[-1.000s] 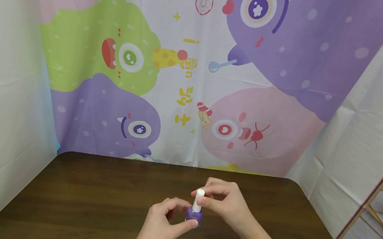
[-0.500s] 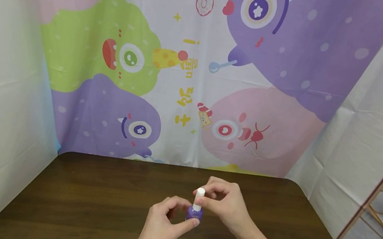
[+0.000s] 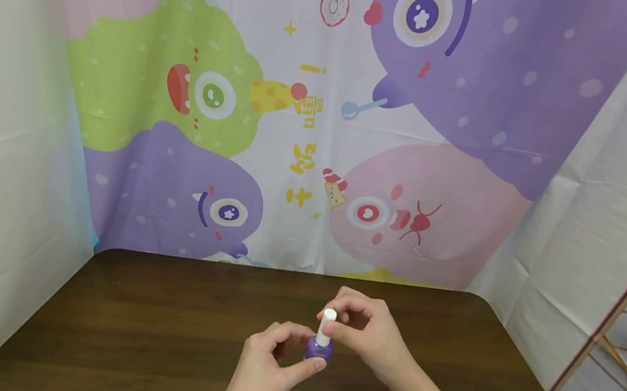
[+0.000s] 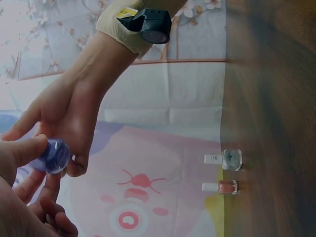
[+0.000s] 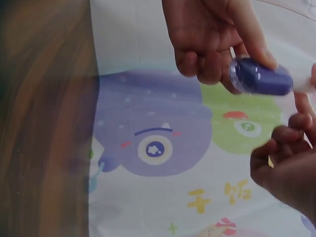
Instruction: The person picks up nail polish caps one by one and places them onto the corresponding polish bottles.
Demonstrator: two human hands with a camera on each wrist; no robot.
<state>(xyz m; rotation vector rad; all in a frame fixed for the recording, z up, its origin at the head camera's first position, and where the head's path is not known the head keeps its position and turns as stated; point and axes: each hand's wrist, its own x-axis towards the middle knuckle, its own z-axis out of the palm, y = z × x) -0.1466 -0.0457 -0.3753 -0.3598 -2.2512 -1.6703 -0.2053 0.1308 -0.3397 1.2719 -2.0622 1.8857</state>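
A purple nail polish bottle (image 3: 319, 351) with a white cap (image 3: 327, 323) is held upright above the table. My left hand (image 3: 267, 368) grips the bottle body between thumb and fingers. With thumb and fingers my right hand (image 3: 374, 339) pinches the cap. The cap sits on the bottle's neck; how tightly, I cannot tell. In the right wrist view the purple bottle (image 5: 259, 76) shows from the side, the left thumb pressed on it. The left wrist view shows its rounded base (image 4: 57, 157).
Two more nail polish bottles stand on the table in the left wrist view: one greyish green (image 4: 232, 160), one pinkish red (image 4: 227, 187). The head view does not show them. A dark wooden table (image 3: 155, 313) meets a cartoon-printed curtain (image 3: 307, 241); white cloth (image 3: 4, 148) hangs at the sides.
Both hands keep their hold on the nail polish bottle and cap. The bottle rises very slightly; the right fingers shift a little at the cap.
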